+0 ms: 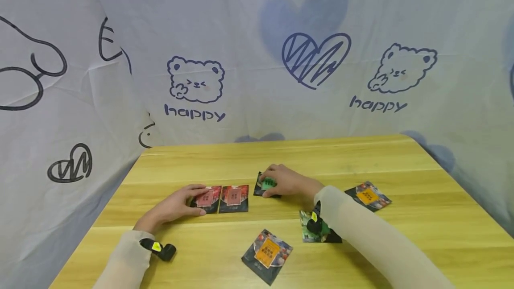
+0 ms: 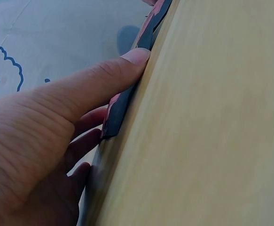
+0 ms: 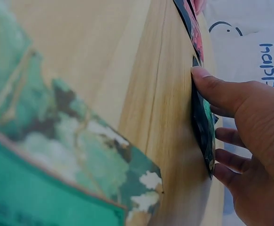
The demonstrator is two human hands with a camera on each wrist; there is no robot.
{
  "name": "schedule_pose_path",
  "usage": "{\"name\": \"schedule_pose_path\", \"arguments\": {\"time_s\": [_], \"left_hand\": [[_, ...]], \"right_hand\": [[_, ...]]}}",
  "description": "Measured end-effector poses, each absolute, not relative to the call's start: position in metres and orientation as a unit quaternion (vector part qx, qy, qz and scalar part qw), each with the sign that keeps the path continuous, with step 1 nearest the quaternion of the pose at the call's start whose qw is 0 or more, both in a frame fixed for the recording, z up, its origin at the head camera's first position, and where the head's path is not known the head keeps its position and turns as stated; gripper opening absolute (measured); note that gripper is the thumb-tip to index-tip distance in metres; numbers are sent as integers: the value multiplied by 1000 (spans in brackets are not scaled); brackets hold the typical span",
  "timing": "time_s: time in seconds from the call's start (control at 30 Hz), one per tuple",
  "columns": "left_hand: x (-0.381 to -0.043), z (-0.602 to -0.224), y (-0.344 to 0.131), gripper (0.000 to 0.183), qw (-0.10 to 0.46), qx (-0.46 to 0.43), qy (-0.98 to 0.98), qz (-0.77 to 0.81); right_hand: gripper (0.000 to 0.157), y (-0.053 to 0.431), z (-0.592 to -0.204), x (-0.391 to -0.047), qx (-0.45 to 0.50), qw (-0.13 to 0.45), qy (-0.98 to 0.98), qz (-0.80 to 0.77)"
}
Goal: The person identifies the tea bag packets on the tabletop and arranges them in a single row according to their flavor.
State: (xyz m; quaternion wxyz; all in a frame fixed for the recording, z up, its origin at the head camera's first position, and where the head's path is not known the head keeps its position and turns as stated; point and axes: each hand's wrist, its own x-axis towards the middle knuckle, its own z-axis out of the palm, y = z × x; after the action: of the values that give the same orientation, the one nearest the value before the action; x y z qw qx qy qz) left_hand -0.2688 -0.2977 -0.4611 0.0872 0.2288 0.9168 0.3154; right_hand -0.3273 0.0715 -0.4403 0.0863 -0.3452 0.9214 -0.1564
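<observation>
My left hand [image 1: 180,202] holds a red-labelled packet [image 1: 207,198] at the left, its thumb along the near edge and its fingers on the far side. A second red-labelled packet [image 1: 234,198] lies flat just to its right. Further right, my right hand [image 1: 286,181] grips a dark packet with a green label [image 1: 268,183] by its edges. In the right wrist view, the thumb lies on the near edge of this green-labelled packet [image 3: 202,127], with the other fingers at its far side. The left wrist view shows the left thumb against the red packet's dark edge [image 2: 119,110].
Under the right forearm lies another green packet [image 1: 308,231], partly hidden. One orange-labelled packet [image 1: 267,255] rests near the front middle, and another orange-labelled packet [image 1: 368,196] lies at the right. Patterned cloth [image 1: 257,57] hangs behind the wooden table [image 1: 201,253].
</observation>
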Motion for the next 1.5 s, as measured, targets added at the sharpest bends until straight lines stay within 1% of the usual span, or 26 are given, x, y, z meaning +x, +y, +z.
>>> {"name": "schedule_pose_path", "arguments": {"time_s": [0.4, 0.67, 0.83, 1.2, 1.5], "left_hand": [[-267, -463, -297, 75, 92, 230, 912, 326], [-267, -464, -296, 76, 93, 229, 915, 319], [-269, -464, -294, 74, 90, 229, 916, 316], [-272, -461, -292, 75, 83, 234, 918, 310], [-268, -459, -297, 75, 86, 229, 918, 311]], "right_hand": [[55, 75, -443, -320, -389, 100, 905, -141], [53, 73, -440, -310, -406, 116, 895, -141], [53, 72, -438, -306, -409, 115, 895, -134], [53, 71, -436, -308, -408, 114, 897, -126], [55, 66, -440, -309, -418, 114, 894, -119]]}}
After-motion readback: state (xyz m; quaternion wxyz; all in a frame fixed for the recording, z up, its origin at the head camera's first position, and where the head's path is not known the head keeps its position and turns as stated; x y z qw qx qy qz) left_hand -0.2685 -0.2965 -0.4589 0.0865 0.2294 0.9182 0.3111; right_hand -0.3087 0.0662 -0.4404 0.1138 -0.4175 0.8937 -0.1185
